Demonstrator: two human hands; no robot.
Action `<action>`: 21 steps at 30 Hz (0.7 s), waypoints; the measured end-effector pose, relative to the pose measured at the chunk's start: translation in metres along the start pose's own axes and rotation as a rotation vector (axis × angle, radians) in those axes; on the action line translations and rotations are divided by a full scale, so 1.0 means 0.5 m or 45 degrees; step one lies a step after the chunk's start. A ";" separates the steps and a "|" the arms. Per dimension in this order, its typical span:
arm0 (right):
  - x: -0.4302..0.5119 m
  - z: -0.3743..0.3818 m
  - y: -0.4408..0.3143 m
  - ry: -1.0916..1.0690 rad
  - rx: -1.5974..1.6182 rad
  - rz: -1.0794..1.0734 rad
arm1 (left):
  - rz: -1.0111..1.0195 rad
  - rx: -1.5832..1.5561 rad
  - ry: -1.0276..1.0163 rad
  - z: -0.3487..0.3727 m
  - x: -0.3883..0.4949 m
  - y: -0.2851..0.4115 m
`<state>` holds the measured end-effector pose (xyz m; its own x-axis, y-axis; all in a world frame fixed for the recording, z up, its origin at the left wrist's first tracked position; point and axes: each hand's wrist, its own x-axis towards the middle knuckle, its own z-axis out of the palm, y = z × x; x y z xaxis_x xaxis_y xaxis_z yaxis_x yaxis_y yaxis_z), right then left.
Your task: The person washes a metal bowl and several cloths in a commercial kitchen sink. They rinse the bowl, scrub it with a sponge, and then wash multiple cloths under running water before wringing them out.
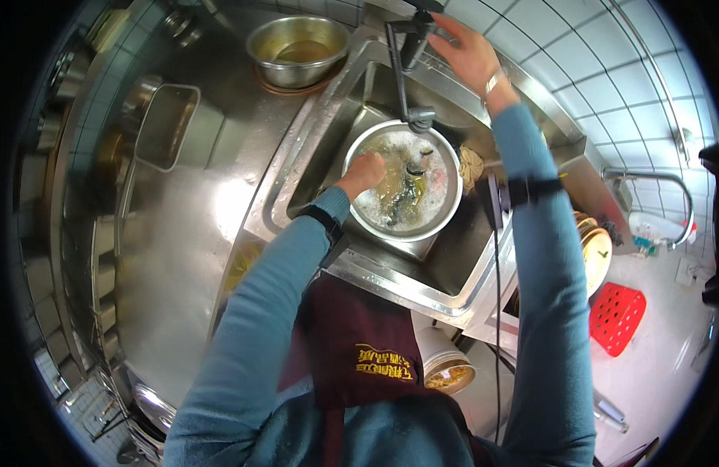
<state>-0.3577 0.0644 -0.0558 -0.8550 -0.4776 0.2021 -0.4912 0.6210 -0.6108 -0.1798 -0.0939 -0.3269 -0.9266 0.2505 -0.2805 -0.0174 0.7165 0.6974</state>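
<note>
A round metal basin (456, 201) stands in the steel sink (447, 257), filled with cloudy, foamy water. Dark, greenish and pinkish pieces (415, 190) float or lie in it; what they are cannot be told. My left hand (366, 171) is at the basin's left side, its fingers curled and partly in the water, so any held thing is hidden. Up at the back of the sink, my right hand (465, 55) reaches to the black faucet (416, 44), its fingers spread beside the handle; contact is unclear. The faucet's jointed spout (420, 117) hangs over the basin's back rim.
A steel bowl with yellowish liquid (298, 49) stands on the counter at the back left. A crumpled cloth (470, 168) lies right of the basin. On the counter at left is a rectangular metal container (168, 127). A red perforated basket (617, 318) and a food-waste bucket (450, 373) are below.
</note>
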 end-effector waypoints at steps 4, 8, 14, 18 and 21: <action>-0.363 0.012 0.040 0.404 0.145 0.340 | -0.156 0.337 -0.171 0.041 0.007 0.034; -0.697 0.068 0.034 0.551 0.013 0.663 | 0.203 0.774 -0.262 0.098 0.069 0.113; -0.904 0.135 -0.007 0.679 0.012 0.880 | 0.474 0.897 -0.115 0.267 0.187 0.072; -0.922 0.165 -0.006 0.851 0.114 0.929 | 0.470 0.715 -0.169 0.261 0.174 0.054; -0.925 0.171 0.000 0.970 0.230 0.948 | 0.440 0.919 -0.253 0.172 0.144 0.119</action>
<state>0.0523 0.2321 -0.2147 -0.8377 0.5332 0.1184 0.1732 0.4649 -0.8682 -0.2155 0.0229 -0.3622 -0.7503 0.5958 -0.2865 0.5652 0.8029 0.1895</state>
